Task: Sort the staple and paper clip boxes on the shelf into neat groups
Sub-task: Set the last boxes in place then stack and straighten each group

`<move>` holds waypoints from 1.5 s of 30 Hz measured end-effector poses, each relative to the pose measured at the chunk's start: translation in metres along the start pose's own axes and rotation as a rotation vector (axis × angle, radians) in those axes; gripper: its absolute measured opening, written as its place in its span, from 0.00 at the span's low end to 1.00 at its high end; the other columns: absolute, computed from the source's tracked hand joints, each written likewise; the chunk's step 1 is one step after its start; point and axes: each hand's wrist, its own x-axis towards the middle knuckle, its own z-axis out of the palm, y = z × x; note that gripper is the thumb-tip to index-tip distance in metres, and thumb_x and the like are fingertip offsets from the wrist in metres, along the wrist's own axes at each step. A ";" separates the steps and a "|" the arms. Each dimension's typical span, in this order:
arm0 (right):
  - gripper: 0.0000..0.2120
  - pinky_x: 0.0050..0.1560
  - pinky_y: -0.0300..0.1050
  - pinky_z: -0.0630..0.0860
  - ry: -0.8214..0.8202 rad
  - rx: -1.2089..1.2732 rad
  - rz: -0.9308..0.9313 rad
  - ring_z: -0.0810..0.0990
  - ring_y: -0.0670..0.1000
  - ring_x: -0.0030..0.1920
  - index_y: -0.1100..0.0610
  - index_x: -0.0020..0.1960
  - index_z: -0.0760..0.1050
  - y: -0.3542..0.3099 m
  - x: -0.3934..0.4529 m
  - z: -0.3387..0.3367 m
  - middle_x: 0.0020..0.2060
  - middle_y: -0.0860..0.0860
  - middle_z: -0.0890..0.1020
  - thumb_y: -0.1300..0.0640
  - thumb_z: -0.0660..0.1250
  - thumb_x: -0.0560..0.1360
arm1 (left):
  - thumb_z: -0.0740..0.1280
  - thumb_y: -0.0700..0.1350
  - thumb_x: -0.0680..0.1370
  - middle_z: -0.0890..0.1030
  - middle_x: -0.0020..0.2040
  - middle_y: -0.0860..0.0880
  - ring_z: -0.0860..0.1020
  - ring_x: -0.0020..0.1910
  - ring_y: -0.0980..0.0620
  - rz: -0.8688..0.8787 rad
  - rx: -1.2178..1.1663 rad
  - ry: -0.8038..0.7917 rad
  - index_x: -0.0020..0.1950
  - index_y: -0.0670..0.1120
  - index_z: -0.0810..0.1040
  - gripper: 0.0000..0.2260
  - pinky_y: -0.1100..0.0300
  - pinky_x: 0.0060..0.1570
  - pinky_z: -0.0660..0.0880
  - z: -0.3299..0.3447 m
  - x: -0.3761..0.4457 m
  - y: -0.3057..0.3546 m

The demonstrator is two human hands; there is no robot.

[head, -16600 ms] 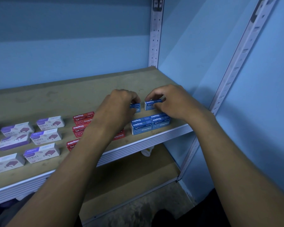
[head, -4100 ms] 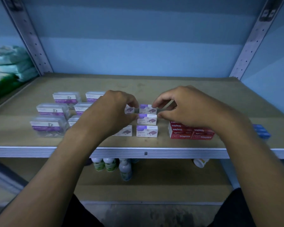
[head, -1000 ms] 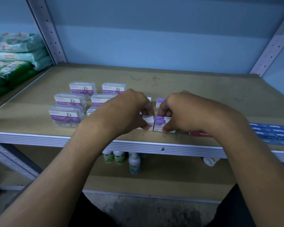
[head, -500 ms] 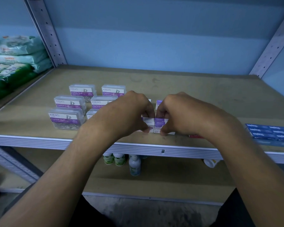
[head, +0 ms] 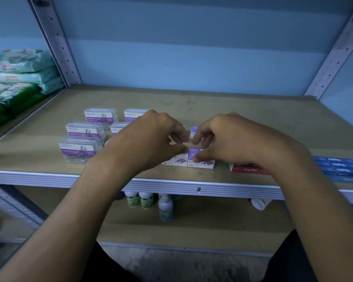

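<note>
On shelf (head: 49, 151) near front edge: left hand (head: 151, 139) and right hand (head: 228, 139) have lifted slightly, fingers curled loose, thumbs resting on two touching white-purple staple boxes (head: 204, 163); no firm grip seen. Paper clip boxes (head: 80, 151) left, red staple boxes (head: 245, 169) and blue staple boxes (head: 338, 167) right; bare board behind

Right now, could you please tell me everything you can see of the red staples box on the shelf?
The red staples box lies flat near the front edge of the wooden shelf, right of the purple-and-white staple boxes and left of the blue staple boxes. It looks like printed cardboard, red with white "Staples" lettering and a "10" mark on its front face. The right hand and its forearm cover most of it, so whether it is one box or several cannot be told. Nothing visibly grips it.
</note>
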 end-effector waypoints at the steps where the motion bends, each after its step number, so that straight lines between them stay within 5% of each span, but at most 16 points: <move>1: 0.19 0.54 0.48 0.79 0.021 0.012 -0.002 0.81 0.47 0.50 0.43 0.55 0.83 0.003 0.000 -0.002 0.50 0.44 0.83 0.39 0.78 0.67 | 0.72 0.51 0.73 0.84 0.45 0.58 0.81 0.44 0.62 -0.005 -0.011 0.016 0.50 0.54 0.84 0.07 0.57 0.48 0.79 -0.001 0.001 0.000; 7: 0.09 0.42 0.35 0.71 0.161 0.105 -0.029 0.78 0.40 0.46 0.44 0.54 0.82 0.017 0.005 -0.008 0.45 0.41 0.83 0.47 0.74 0.74 | 0.70 0.52 0.75 0.84 0.50 0.58 0.80 0.51 0.58 -0.037 0.071 0.115 0.55 0.54 0.83 0.09 0.58 0.51 0.77 0.005 0.012 -0.006; 17: 0.16 0.58 0.46 0.77 0.250 0.112 -0.018 0.78 0.46 0.52 0.44 0.61 0.80 0.030 0.025 0.004 0.55 0.46 0.80 0.52 0.74 0.74 | 0.71 0.52 0.74 0.79 0.62 0.52 0.75 0.61 0.51 -0.161 0.172 0.031 0.62 0.53 0.79 0.17 0.60 0.55 0.70 0.013 0.040 -0.016; 24: 0.13 0.54 0.42 0.77 0.266 0.120 -0.022 0.79 0.45 0.50 0.45 0.57 0.82 0.035 0.040 0.013 0.52 0.46 0.81 0.56 0.73 0.74 | 0.71 0.53 0.74 0.77 0.63 0.50 0.75 0.60 0.49 -0.194 0.195 0.019 0.62 0.54 0.78 0.17 0.61 0.51 0.66 0.021 0.053 -0.016; 36: 0.12 0.48 0.39 0.79 0.284 0.135 -0.041 0.81 0.42 0.44 0.47 0.48 0.87 0.037 0.044 0.014 0.41 0.44 0.84 0.63 0.71 0.72 | 0.71 0.42 0.75 0.82 0.54 0.49 0.78 0.54 0.50 -0.183 0.142 -0.036 0.55 0.51 0.84 0.10 0.56 0.55 0.75 0.018 0.053 -0.009; 45: 0.10 0.42 0.33 0.75 0.244 0.145 -0.103 0.81 0.38 0.42 0.46 0.48 0.87 0.021 0.016 0.002 0.39 0.42 0.85 0.60 0.72 0.74 | 0.73 0.44 0.73 0.84 0.50 0.51 0.80 0.48 0.50 -0.168 0.137 -0.024 0.53 0.53 0.85 0.09 0.62 0.44 0.70 0.007 0.032 0.005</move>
